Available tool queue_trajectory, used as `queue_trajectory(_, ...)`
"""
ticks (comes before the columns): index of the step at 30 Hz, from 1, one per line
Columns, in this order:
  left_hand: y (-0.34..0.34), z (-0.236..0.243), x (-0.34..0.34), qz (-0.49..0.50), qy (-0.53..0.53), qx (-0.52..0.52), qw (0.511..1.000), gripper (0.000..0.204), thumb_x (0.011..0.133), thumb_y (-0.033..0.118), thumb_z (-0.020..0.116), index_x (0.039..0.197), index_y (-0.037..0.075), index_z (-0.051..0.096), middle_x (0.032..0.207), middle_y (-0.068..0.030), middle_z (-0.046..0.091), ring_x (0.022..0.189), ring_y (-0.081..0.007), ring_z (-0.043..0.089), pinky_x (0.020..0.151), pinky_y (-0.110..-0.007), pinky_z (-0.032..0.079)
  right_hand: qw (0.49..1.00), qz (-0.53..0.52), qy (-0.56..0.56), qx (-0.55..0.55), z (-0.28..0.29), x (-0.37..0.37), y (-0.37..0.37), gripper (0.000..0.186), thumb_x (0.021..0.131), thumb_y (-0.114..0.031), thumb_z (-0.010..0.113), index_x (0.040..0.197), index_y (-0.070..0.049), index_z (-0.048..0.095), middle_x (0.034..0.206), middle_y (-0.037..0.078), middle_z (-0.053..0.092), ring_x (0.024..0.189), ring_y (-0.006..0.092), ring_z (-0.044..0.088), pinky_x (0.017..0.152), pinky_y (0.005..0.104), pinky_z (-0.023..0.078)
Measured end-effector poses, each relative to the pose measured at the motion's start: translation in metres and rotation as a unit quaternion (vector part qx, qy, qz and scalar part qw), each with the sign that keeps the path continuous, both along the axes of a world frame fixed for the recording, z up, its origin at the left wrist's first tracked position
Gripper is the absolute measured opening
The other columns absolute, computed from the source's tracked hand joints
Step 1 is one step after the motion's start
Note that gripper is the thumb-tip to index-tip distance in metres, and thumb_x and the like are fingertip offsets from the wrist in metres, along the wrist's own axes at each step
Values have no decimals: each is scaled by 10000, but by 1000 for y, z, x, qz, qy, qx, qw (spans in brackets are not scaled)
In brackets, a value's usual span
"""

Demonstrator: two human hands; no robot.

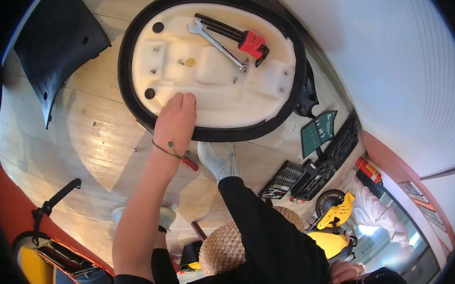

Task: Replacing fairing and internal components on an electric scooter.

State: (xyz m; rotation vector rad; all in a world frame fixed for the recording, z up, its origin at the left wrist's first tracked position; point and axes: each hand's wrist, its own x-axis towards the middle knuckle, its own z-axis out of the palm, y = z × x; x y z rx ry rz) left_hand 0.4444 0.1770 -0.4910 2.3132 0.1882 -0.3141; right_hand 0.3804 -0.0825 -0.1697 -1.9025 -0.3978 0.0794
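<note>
While the left hand (175,118) curls half-closed over the black-rimmed shell (220,108), upper centre, the right hand (344,272) bends loosely, lower right, either one's hold unclear.

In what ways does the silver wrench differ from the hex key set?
The wrench is silver; the hex key set has black keys in a red holder. The wrench is one piece; the hex key set bundles several. Both lie on the pale shell.

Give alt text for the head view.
A person's left hand is over the near edge of a black-rimmed cream oval panel bearing a wrench, a hex-key set and small screws. An open tool kit lies at right.
</note>
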Motion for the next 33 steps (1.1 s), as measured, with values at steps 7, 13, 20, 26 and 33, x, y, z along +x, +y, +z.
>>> queue_trajectory(7, -7, 1, 5, -60, -41, 67, 995, 154, 730, 50, 522, 879, 42, 483, 878, -100, 470, 827, -263, 519, 700, -348, 468, 1000, -4, 16, 6, 0, 1, -3, 255, 849, -226, 486, 947, 9, 484, 677, 114, 472, 515, 154, 453, 410, 237, 336)
queue_trajectory(13, -8, 1, 2, -87, -39, 74, 993, 180, 710, 41, 506, 890, 42, 488, 875, -100, 471, 840, -268, 505, 714, -352, 466, 999, -3, 33, 8, -1, 3, -3, 257, 849, -228, 489, 950, 9, 484, 684, 119, 476, 519, 155, 457, 412, 238, 339)
queue_trajectory(20, 0, 4, -1, -52, -46, 24, 997, 192, 723, 13, 502, 914, 37, 496, 892, -113, 496, 844, -291, 509, 711, -356, 465, 998, 9, 51, 19, -5, 4, -3, 261, 848, -229, 492, 954, 9, 485, 692, 124, 482, 524, 156, 461, 414, 238, 344)
queue_trajectory(26, 15, 7, 23, 153, -41, -89, 983, 152, 771, 60, 607, 915, 46, 561, 925, -108, 537, 767, -257, 586, 658, -348, 478, 997, 32, 69, 25, -4, 5, -4, 263, 848, -231, 495, 958, 8, 486, 699, 129, 486, 528, 157, 465, 416, 239, 348)
queue_trajectory(33, 24, -22, 59, 89, -56, 43, 994, 185, 797, 47, 534, 981, 73, 529, 970, -110, 521, 798, -304, 578, 685, -368, 487, 993, 60, 101, 27, -1, 7, -1, 267, 848, -233, 498, 962, 8, 487, 707, 134, 491, 533, 158, 470, 418, 240, 352)
